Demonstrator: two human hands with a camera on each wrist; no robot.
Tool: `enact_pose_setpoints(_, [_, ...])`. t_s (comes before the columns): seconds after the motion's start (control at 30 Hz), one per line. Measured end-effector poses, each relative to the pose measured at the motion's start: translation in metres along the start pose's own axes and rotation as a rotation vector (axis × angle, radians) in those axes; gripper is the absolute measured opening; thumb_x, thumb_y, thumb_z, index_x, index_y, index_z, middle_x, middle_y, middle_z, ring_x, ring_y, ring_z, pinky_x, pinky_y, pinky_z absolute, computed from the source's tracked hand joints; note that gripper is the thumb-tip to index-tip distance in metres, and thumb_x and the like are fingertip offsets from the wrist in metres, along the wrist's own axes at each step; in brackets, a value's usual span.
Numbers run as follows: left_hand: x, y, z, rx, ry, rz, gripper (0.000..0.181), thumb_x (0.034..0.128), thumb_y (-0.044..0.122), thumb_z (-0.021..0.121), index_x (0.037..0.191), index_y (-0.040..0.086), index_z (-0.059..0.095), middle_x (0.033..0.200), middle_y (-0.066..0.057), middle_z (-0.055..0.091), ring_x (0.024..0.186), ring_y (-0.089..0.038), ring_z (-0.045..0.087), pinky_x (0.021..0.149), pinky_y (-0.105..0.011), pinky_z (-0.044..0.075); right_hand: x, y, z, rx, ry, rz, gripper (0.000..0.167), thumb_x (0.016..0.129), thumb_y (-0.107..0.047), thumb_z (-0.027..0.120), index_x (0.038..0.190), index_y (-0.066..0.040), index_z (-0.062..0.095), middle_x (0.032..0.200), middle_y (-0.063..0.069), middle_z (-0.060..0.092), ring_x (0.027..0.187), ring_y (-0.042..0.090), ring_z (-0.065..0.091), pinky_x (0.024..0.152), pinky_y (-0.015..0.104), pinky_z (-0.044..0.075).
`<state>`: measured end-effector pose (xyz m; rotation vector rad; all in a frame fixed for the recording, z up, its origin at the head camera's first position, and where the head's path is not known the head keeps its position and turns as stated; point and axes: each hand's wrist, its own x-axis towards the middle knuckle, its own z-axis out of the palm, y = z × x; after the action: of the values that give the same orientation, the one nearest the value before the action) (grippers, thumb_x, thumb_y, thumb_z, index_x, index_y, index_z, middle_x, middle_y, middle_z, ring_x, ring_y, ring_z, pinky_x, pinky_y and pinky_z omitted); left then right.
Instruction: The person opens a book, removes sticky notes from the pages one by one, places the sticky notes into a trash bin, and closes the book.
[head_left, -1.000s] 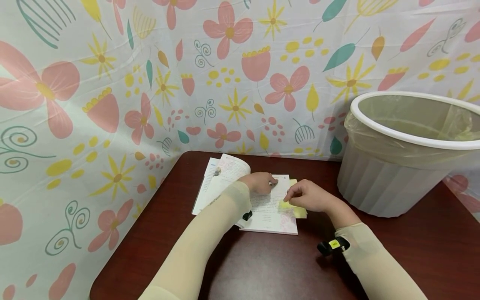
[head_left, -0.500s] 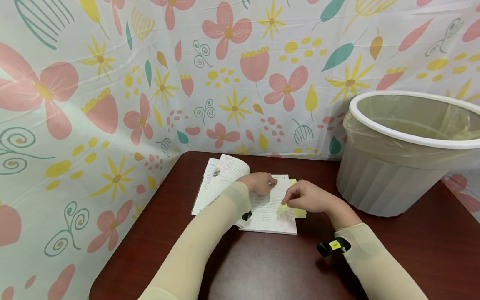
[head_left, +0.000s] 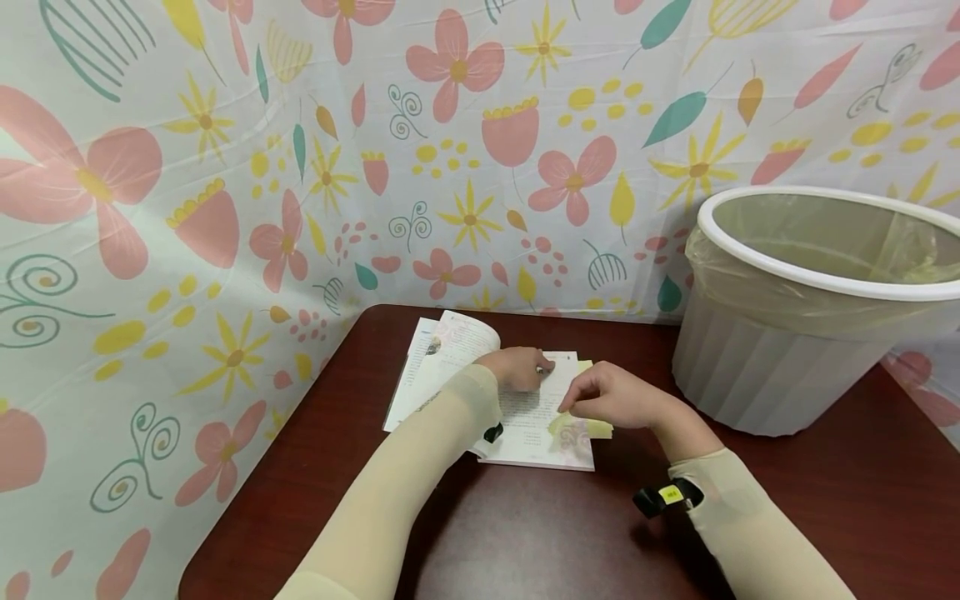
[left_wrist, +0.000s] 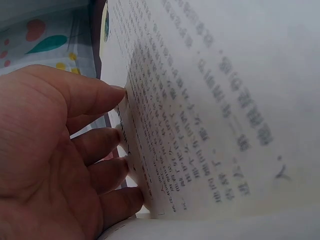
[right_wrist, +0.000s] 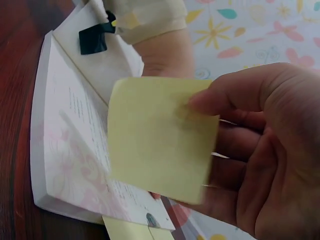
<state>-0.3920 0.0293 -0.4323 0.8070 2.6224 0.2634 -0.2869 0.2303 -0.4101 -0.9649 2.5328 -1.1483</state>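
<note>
An open book (head_left: 525, 433) with printed pages lies on the dark table. My left hand (head_left: 517, 368) rests on its right-hand page; in the left wrist view, the fingertips (left_wrist: 131, 197) touch the printed page (left_wrist: 165, 115). My right hand (head_left: 611, 396) pinches a yellow sticky note (right_wrist: 160, 140) between thumb and fingers, above the lower right of that page. In the right wrist view the note hides part of the book and of the left hand. More yellow sticky notes (head_left: 598, 429) stick out past the book's right edge.
A large pale trash bin (head_left: 738, 367) with a plastic liner stands on the table to the right. A flower-patterned curtain (head_left: 450, 208) hangs behind and to the left. The table (head_left: 517, 533) extends in front of the book.
My right hand has shifted slightly left, drawing the sticky note further over the page. My left hand stays in place on the book.
</note>
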Motion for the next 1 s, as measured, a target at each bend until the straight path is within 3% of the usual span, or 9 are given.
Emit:
enact_pose_setpoints(0.13, [0.000,-0.001,0.000,-0.009,-0.009,0.000,0.049,0.1038,0.024,0.050,0.152,0.033,0.051,0.167,0.000,0.037,0.156,-0.018,0.032,0.126,-0.037,0.031,0.000,-0.003,0.001,0.026,0.077,-0.022,0.018,0.096,-0.005,0.066,0.096,-0.014,0.081,0.091,0.006,0.078,0.066,0.003,0.056,0.063,0.022,0.050])
enact_pose_setpoints(0.37, [-0.001,-0.002,0.000,0.010,-0.018,0.013,0.047,0.1061,0.027,0.049,0.153,0.033,0.050,0.168,-0.002,0.036,0.156,-0.019,0.032,0.127,-0.037,0.030,0.001,-0.004,0.002,0.039,0.215,-0.052,0.016,0.098,-0.006,0.065,0.102,-0.013,0.080,0.092,0.002,0.078,0.081,0.005,0.063,0.074,0.023,0.054])
enact_pose_setpoints(0.67, [0.005,-0.003,0.001,0.032,-0.018,0.018,0.048,0.1058,0.029,0.050,0.153,0.033,0.049,0.168,-0.002,0.035,0.157,-0.019,0.031,0.127,-0.038,0.031,-0.001,-0.007,0.000,0.052,0.260,-0.073,0.015,0.100,-0.008,0.065,0.107,-0.008,0.078,0.101,0.010,0.079,0.081,0.014,0.068,0.071,0.023,0.056])
enact_pose_setpoints(1.0, [0.006,-0.001,0.004,0.024,-0.014,-0.016,0.047,0.1070,0.030,0.049,0.154,0.037,0.048,0.170,0.001,0.032,0.157,-0.018,0.031,0.126,-0.038,0.031,-0.015,-0.031,-0.009,0.022,0.295,-0.098,0.015,0.100,-0.006,0.065,0.107,-0.007,0.078,0.094,0.009,0.078,0.070,0.016,0.066,0.064,0.024,0.055])
